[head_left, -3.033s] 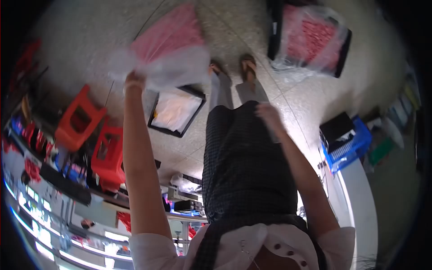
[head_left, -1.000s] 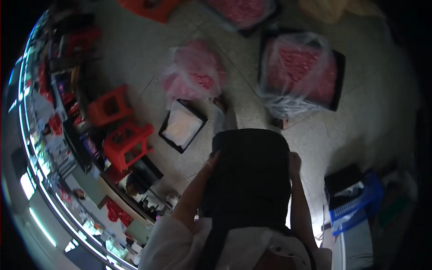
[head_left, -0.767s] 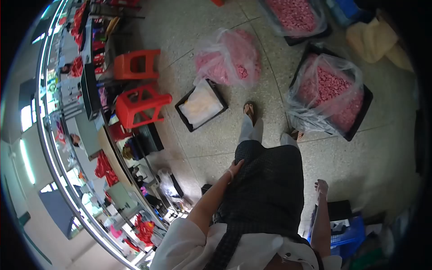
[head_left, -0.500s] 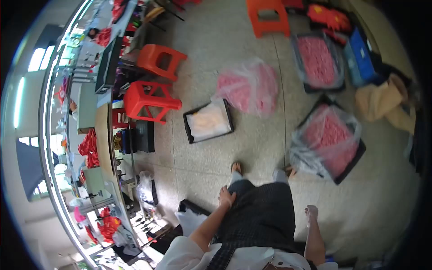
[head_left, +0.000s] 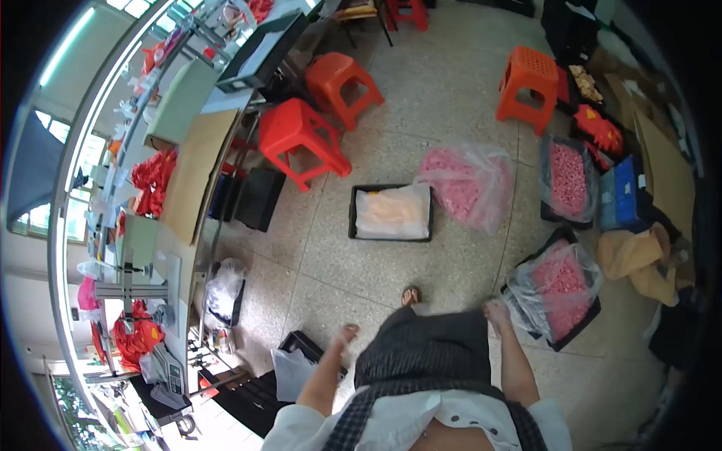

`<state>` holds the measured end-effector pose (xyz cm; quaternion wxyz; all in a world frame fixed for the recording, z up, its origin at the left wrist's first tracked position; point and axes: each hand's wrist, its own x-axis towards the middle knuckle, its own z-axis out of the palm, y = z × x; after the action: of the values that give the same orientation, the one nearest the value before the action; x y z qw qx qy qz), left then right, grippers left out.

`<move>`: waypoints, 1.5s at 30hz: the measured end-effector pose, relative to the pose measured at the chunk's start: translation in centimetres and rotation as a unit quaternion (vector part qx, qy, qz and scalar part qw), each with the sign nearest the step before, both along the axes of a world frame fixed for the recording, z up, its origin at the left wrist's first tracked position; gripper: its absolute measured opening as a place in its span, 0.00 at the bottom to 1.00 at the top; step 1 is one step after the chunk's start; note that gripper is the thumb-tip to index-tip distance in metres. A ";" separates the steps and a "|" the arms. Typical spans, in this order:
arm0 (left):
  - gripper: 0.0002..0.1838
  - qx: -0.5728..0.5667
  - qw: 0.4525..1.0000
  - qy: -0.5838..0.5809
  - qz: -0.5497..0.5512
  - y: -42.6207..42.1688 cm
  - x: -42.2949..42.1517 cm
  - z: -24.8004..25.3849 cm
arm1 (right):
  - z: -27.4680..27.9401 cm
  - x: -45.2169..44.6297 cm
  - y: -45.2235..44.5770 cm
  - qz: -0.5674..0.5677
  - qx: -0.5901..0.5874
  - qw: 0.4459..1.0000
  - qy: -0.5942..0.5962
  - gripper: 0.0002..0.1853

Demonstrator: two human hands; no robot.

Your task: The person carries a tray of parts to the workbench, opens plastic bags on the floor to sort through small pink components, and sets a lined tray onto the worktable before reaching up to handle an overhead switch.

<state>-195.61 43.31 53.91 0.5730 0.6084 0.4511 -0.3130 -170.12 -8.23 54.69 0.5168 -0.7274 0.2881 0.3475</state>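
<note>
My left hand (head_left: 347, 334) hangs beside the dark apron, away from my body, its fingers loosely bent and apart with nothing visible in them. My right hand (head_left: 495, 316) hangs at the apron's other side, fingers loosely extended and seemingly holding nothing. Nearest to it is a black tray (head_left: 592, 314) lined with clear plastic and filled with small pink pieces (head_left: 560, 284); hand and tray look apart. Ahead on the floor lies a black tray (head_left: 352, 218) with a white sheet over pale contents. A clear bag of pink pieces (head_left: 466, 188) touches its right side.
Red stools (head_left: 297, 135) stand by the workbench (head_left: 199, 173) on the left, and an orange stool (head_left: 529, 86) stands far right. Another pink-filled tray (head_left: 568, 180) sits beside a blue crate (head_left: 620, 195). A black bin with a white bag (head_left: 293, 372) is at lower left.
The view has turned and moved, so the floor items appear shifted right. My left hand has left the apron and swung outward. My right hand has swung forward beside the apron.
</note>
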 end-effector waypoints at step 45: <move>0.20 0.050 0.978 -0.001 0.203 25.0 55.9 2.5 | -2.1 65.2 29.6 0.131 -0.026 0.985 -0.111 0.08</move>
<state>-139.72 68.34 56.40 0.5940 0.5322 0.5799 -0.1663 -104.95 21.37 52.62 0.4769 -0.8059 0.1400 0.3216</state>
